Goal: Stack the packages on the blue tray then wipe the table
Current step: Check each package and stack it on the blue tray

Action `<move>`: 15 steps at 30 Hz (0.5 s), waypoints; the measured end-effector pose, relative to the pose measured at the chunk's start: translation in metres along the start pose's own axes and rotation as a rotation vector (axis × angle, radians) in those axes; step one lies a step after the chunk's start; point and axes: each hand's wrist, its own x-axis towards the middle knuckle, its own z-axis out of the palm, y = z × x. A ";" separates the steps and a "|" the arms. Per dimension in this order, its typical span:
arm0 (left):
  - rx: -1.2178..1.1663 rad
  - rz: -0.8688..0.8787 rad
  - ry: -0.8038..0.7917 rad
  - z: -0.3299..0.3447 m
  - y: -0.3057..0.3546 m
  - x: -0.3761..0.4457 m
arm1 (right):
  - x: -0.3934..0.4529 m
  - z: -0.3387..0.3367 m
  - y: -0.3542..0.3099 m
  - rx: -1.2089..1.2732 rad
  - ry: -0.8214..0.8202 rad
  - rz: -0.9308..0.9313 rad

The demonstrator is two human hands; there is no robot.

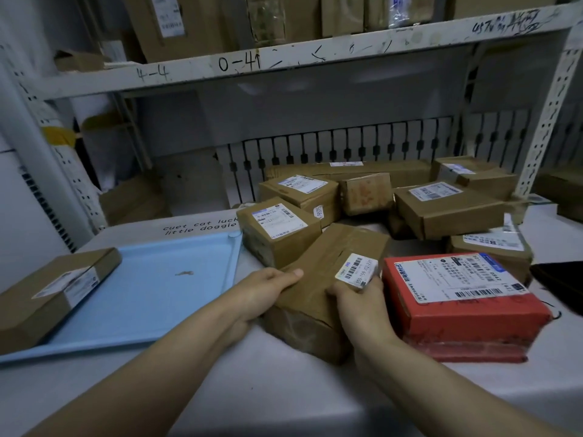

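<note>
Between my two hands sat a taped brown box (328, 285), long and a little crushed, its kraft paper wrinkled under glossy tape. My left hand (268, 293) had its fingers (291, 274) curled over the near left edge, thumb on top; my right hand (362, 302) pinched the right side just under a small white barcode label (358, 270). Both were grasping that one box, which rested on the counter (284, 389), not yet lifted as far as I could judge.

I took this for the stacking step, early on: only one flat box (56, 294) lay on the tray (151, 288), at its left edge. The next move called for lifting my box clear and carrying it left, setting it down flat on the bare blue so a stack could build squarely. Soft corners could sag in the grip, so I reckoned both hands were needed.

Just right of it, touching or nearly so, lay a red box (460, 304) with a large printed label, its sides scuffed. Beyond stood a heap of brown cartons (372, 203), stiff corrugated card, tilted against each other. Smooth plastic with a low raised rim made up the tray; pale cloth covered the counter. Wiping was still to come.
</note>
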 end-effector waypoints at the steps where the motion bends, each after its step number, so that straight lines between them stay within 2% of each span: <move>1: -0.042 0.009 -0.003 0.001 0.001 -0.002 | -0.001 0.001 -0.002 0.016 0.007 0.016; 6: -0.192 0.045 -0.013 -0.002 0.007 -0.012 | -0.009 0.004 -0.007 0.083 0.028 0.010; 11: -0.357 0.109 -0.030 -0.016 0.015 -0.022 | -0.017 0.009 -0.012 0.121 0.044 -0.165; 15: -0.449 0.161 0.012 -0.035 0.019 -0.028 | -0.014 0.015 -0.029 0.200 -0.075 -0.187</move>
